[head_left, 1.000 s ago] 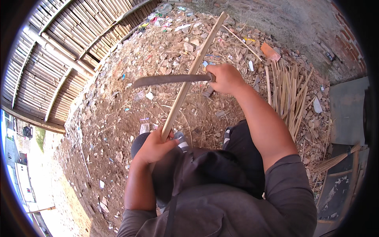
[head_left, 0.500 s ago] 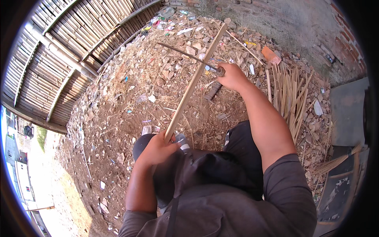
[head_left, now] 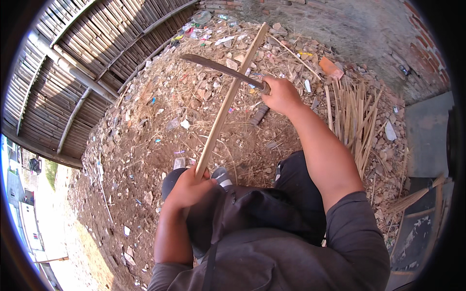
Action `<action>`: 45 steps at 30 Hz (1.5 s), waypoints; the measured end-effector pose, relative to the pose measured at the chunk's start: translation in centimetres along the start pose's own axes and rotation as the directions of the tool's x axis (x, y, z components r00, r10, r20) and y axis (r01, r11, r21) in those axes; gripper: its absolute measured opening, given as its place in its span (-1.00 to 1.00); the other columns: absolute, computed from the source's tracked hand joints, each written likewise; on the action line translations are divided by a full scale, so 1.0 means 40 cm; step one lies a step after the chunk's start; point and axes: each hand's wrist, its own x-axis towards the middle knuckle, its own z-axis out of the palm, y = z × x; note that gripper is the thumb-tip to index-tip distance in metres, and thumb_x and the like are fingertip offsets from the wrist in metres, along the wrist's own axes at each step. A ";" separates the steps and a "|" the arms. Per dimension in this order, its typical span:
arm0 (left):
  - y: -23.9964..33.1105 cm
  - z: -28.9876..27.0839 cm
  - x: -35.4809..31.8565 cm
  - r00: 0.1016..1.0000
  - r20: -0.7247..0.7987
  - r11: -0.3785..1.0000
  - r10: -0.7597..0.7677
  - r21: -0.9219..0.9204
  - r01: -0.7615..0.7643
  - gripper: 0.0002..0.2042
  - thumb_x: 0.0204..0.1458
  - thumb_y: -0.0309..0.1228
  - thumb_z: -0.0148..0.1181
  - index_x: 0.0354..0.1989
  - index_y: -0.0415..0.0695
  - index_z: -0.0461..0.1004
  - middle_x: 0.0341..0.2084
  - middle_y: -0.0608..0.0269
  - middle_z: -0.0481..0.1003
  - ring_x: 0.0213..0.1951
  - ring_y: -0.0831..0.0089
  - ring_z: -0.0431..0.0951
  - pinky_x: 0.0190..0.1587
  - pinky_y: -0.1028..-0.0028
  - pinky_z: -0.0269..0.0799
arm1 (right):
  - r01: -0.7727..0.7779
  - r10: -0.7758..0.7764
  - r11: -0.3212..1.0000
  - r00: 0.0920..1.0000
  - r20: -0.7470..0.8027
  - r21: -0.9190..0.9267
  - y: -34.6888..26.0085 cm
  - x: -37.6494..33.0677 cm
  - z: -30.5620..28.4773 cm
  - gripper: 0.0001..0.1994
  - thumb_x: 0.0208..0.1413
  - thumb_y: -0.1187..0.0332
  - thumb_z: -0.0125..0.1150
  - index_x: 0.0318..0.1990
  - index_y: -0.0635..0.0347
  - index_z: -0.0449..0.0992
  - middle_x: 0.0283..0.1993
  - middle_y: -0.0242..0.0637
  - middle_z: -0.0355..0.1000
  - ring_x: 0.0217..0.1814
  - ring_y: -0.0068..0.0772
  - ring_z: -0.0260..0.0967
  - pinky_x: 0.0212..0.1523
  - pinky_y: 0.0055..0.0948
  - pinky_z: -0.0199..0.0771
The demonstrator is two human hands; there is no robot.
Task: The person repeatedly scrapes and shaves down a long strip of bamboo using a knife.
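My left hand (head_left: 189,188) is closed round the near end of a long pale bamboo strip (head_left: 219,119), which slants up and away to the right. In my right hand (head_left: 283,96) is the handle of a machete (head_left: 213,64), its dark blade pointing left with a slightly curved tip. The blade crosses the strip in its upper part, its broad face showing. Whether the edge bites into the strip I cannot tell. Below my right hand a short dark cylindrical piece (head_left: 260,113) lies on the dirt.
On the right lies a pile of split bamboo strips (head_left: 353,114), near an orange brick piece (head_left: 331,68). Rubble and litter cover the ground. A bamboo fence (head_left: 77,58) stands at the left, a brick wall (head_left: 349,34) at the back, and a grey panel (head_left: 427,136) at the right.
The machete blade has turned so more of its broad face shows. The bamboo strip's far end has shifted a little left, and both hands have moved slightly left.
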 end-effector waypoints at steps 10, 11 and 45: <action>0.035 0.016 -0.014 1.000 0.012 0.999 -0.008 -0.047 0.009 -0.77 0.04 -0.48 0.37 -0.25 -0.13 0.39 -0.47 0.49 0.39 -0.41 0.71 0.36 -0.38 0.62 0.27 | -0.115 0.117 0.987 0.993 -0.011 0.112 0.040 0.011 0.006 -0.75 -0.06 0.34 0.31 -0.17 0.12 0.57 -0.33 -0.09 0.54 -0.22 0.06 0.54 -0.18 -0.07 0.52; 0.036 0.015 -0.011 1.000 0.006 1.000 -0.024 -0.005 0.024 -0.77 0.05 -0.48 0.37 -0.24 -0.13 0.39 -0.48 0.50 0.39 -0.42 0.72 0.36 -0.40 0.62 0.26 | -0.104 0.103 0.994 0.994 0.024 0.034 0.031 0.010 -0.001 -0.71 -0.07 0.35 0.30 -0.13 0.12 0.57 -0.31 -0.08 0.55 -0.21 0.06 0.54 -0.17 -0.07 0.52; 0.062 0.050 -0.052 0.995 -0.066 0.949 0.074 0.310 -0.050 -0.71 0.01 -0.40 0.43 -0.29 -0.20 0.39 -0.65 0.50 0.31 -0.55 0.70 0.27 -0.52 0.52 0.19 | -0.119 0.090 0.990 0.947 0.307 0.076 0.045 0.017 -0.013 -0.63 -0.10 0.35 0.29 -0.06 0.16 0.60 -0.28 -0.04 0.58 -0.19 -0.02 0.57 -0.13 -0.20 0.55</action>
